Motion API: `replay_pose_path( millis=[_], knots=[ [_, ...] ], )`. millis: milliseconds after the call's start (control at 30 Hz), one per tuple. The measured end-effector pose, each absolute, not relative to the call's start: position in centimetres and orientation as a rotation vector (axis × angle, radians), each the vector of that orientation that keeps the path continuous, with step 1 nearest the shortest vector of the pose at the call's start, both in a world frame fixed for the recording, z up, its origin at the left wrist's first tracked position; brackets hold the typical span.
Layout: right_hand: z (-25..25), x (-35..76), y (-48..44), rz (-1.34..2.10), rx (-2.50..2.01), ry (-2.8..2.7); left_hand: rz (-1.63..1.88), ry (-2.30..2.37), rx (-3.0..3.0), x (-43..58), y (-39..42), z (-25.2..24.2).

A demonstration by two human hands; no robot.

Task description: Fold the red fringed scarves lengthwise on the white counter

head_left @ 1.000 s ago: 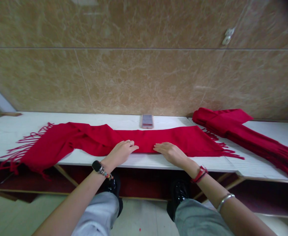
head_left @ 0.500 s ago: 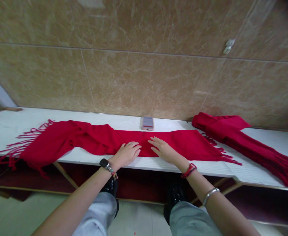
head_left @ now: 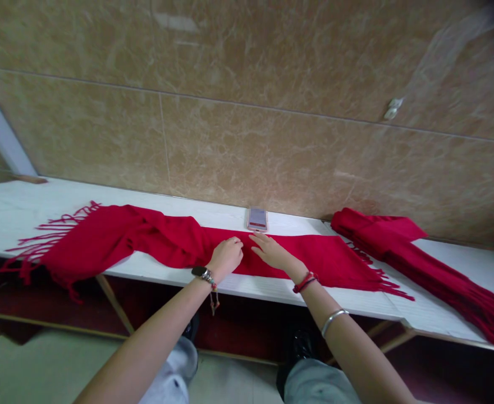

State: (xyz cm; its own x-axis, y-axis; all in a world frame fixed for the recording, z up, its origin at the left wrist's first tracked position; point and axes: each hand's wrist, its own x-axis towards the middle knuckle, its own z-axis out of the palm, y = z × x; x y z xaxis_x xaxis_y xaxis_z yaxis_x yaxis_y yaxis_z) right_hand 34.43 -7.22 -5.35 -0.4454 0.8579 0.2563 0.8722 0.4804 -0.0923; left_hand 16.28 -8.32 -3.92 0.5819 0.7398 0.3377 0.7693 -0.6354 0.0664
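Two bare hands: both are placed over one red scarf (head_left: 318,255), near its middle, close together with a narrow strip of cloth seen between them.
Left hand (head_left: 227,259): the back is turned up, the knuckles are raised and the fingers are bent inward; whether cloth is pinched beneath them cannot be told.
Right hand (head_left: 274,253): it is opened and laid low over the cloth, palm down, fingers slightly spread and pointed toward the left hand; nothing is seen gripped.
Left forearm: it is angled up from the lower left, with a dark watch (head_left: 199,271) and a beaded bracelet (head_left: 213,283) worn at the wrist.
Right forearm: it is angled up from the lower right, ringed by a red bracelet (head_left: 305,282) and, farther back, a silver bangle (head_left: 334,321).
Scarf under the hands: it is stretched along a white bench top (head_left: 3,207), laid flat at right and rumpled at left, where some fringe is hung over the front edge.
Second red scarf (head_left: 392,241): it is laid at the far right, folded over itself, just beside the first scarf's right-hand fringe.
Phone (head_left: 257,219): it is set behind the scarf, near the tan wall (head_left: 272,146).
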Motion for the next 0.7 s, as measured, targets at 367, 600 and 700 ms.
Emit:
replay_pose_path(
  millis=[367,600,700],
  knots=[
    [-5.8,35.8,-7.9,-0.17,-1.853,-2.556,-0.056,-2.018,-2.686,16.2,-7.1,-4.6],
    [-6.0,36.6,-7.3,-0.1,-2.061,-2.172,0.056,-2.023,-2.711,17.2,-6.0,-2.9],
    [-5.9,35.5,-7.1,-0.039,-1.946,-2.207,-0.187,-1.817,-2.717,18.9,-4.9,-2.9]
  ],
)
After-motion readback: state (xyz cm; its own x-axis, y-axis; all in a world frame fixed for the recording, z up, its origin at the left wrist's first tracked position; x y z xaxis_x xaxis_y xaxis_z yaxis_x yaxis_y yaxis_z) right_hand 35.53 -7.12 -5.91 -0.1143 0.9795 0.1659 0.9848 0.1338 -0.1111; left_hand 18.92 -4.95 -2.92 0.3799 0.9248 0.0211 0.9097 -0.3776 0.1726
